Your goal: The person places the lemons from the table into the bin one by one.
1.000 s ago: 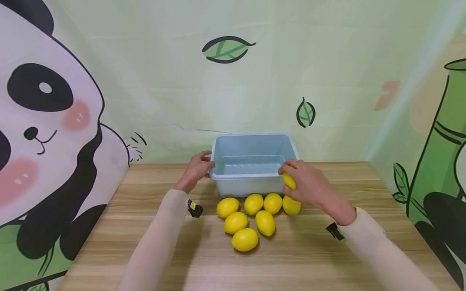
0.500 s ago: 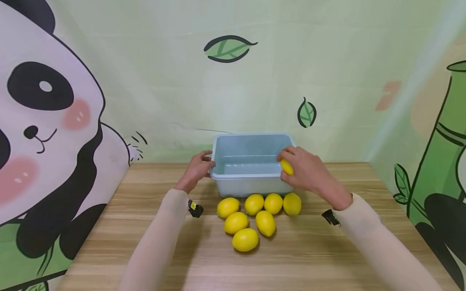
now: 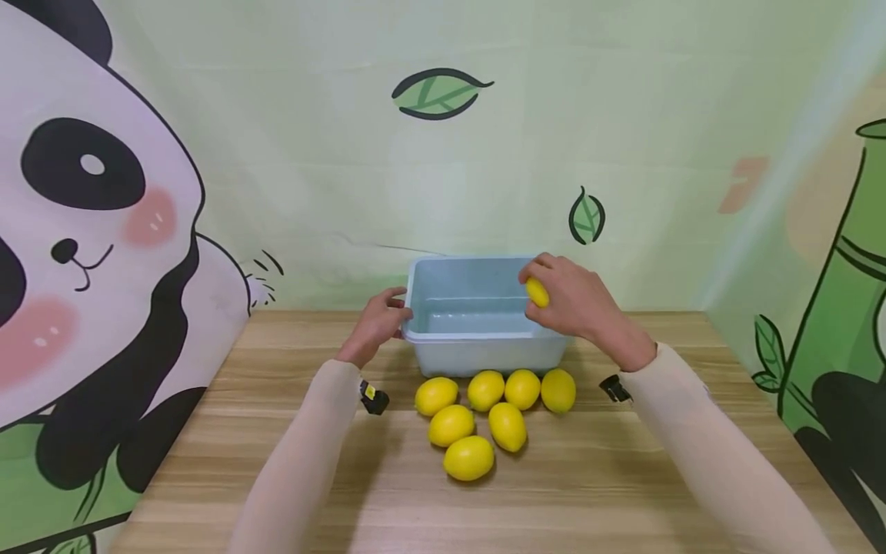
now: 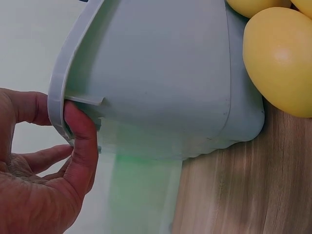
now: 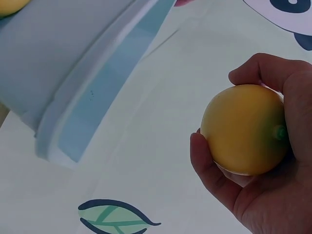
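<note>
A light blue plastic basin point(image 3: 484, 355) stands at the back of the table. My left hand point(image 3: 377, 323) pinches its left rim, thumb on one side and fingers on the other, as the left wrist view shows up close. Over the basin's right end, my right hand point(image 3: 574, 300) holds a lemon point(image 3: 537, 292). In the right wrist view the fingers curl round that lemon point(image 5: 243, 129), apart from the basin's rim point(image 5: 92, 87). Several more lemons point(image 3: 468, 458) lie on the table before the basin. What shows of the basin's inside holds nothing.
The wood-grain table point(image 3: 554, 492) reaches back to a green cloth backdrop point(image 3: 311, 154) printed with a panda, leaves and bamboo. One lemon point(image 3: 557, 391) lies close to the basin's front right corner. Each wrist carries a small black camera point(image 3: 374, 398).
My right hand has lifted the lemon up and to the left, from beside the basin's front right corner to above its right end. The left hand has stayed on the rim.
</note>
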`<state>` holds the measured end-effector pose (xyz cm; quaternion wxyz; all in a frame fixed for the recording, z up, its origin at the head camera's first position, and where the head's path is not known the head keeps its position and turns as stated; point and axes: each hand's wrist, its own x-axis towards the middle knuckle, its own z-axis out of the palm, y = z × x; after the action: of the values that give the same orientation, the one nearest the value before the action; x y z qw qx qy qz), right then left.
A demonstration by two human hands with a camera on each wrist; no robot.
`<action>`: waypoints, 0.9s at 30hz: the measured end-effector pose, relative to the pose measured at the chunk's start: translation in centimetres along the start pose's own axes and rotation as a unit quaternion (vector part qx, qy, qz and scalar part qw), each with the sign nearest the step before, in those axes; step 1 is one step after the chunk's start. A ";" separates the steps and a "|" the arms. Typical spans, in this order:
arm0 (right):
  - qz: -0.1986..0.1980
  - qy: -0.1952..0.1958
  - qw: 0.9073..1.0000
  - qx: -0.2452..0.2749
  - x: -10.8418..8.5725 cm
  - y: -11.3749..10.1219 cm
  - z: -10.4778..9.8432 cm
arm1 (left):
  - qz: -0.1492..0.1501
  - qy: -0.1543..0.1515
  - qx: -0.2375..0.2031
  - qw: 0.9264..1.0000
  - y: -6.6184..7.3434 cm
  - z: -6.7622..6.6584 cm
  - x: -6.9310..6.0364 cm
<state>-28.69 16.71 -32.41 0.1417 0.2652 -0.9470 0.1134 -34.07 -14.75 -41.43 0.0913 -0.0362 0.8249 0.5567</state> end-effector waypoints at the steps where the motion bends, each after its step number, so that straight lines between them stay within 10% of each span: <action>1: 0.003 -0.003 1.000 -0.001 0.3 0.0 -0.1 | 0.000 0.000 0.000 1.000 0.0 0.0 0.0; 27: 0.049 -0.086 0.995 -0.011 6.0 2.9 0.5 | 0.007 -0.005 0.000 1.000 0.2 -0.1 -0.1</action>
<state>-35.28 16.12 -31.32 0.0571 0.2255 -0.9687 0.0864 -34.00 -14.77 -41.24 0.0911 -0.0279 0.8245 0.5578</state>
